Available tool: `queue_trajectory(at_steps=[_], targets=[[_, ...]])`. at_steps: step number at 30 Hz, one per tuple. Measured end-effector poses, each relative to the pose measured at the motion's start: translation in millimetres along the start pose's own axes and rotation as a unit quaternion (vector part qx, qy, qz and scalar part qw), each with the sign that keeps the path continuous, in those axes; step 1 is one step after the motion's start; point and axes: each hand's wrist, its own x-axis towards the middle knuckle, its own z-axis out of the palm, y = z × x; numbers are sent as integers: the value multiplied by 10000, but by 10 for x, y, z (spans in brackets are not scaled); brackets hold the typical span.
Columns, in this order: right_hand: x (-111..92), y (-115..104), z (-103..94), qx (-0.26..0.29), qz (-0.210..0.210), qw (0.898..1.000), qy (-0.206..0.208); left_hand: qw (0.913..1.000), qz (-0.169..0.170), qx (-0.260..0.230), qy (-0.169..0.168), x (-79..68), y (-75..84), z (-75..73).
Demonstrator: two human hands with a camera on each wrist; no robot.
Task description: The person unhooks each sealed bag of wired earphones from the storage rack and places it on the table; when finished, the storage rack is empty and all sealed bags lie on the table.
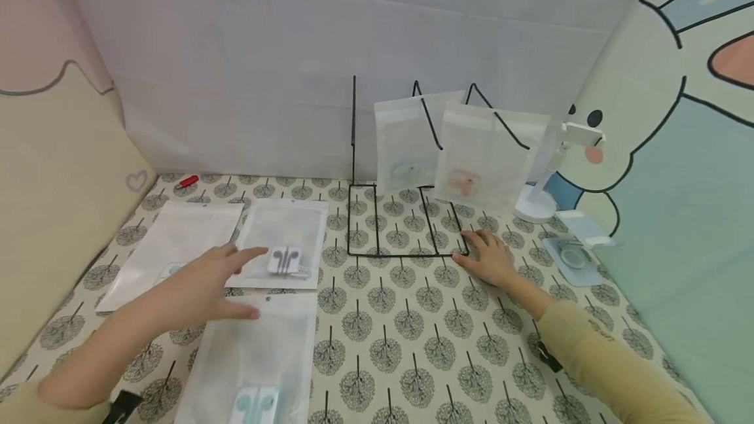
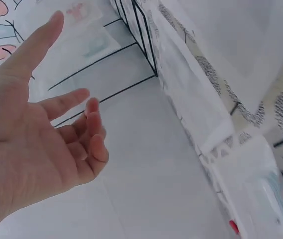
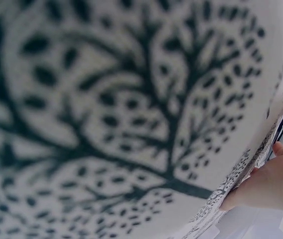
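My left hand (image 1: 203, 283) hovers over the bags on the left, thumb and index finger spread, nothing between them; in the left wrist view its other fingers curl loosely. Below and beside it lie three clear-fronted zip bags: one (image 1: 273, 221) with white-cased earphones (image 1: 285, 260), one (image 1: 259, 339) with mint-cased earphones (image 1: 254, 404), and one (image 1: 194, 224) partly under the arm. My right hand (image 1: 489, 260) rests on the table, fingers about the front right corner of a black wire rack (image 1: 406, 256). Two bags hang from its prongs, a pink item (image 1: 464, 182) in the nearer bag (image 1: 495, 149).
A white phone stand (image 1: 536, 205) stands right of the rack. Near it lies a small pale-blue packet (image 1: 571, 260). A red pen-like object (image 1: 187, 181) lies at the back left. A tree-print cloth (image 1: 406, 345) covers the table, with a white sheet (image 1: 265, 51) behind.
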Motion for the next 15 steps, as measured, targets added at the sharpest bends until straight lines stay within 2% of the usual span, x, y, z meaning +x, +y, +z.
queue_trajectory(at_steps=[3, 5, 8, 12, 15], targets=[[-3, 6, -17, -40, 63, 10000, -23, 9994, 216, -117, 258, 369, 84, -12], [-13, 16, -27, -61, 80, 9999, -31, 9983, 359, -397, 245, 618, 120, 12], [-23, 32, -30, -42, 63, 10000, -29, 9963, 383, -751, 164, 959, 151, 52], [-7, 44, 2, -22, 12, 10000, -46, 9967, 259, -734, 245, 1343, 102, 129], [11, 50, 28, 9, 35, 10000, -46, 9959, 248, -855, 178, 1597, 8, 231]])
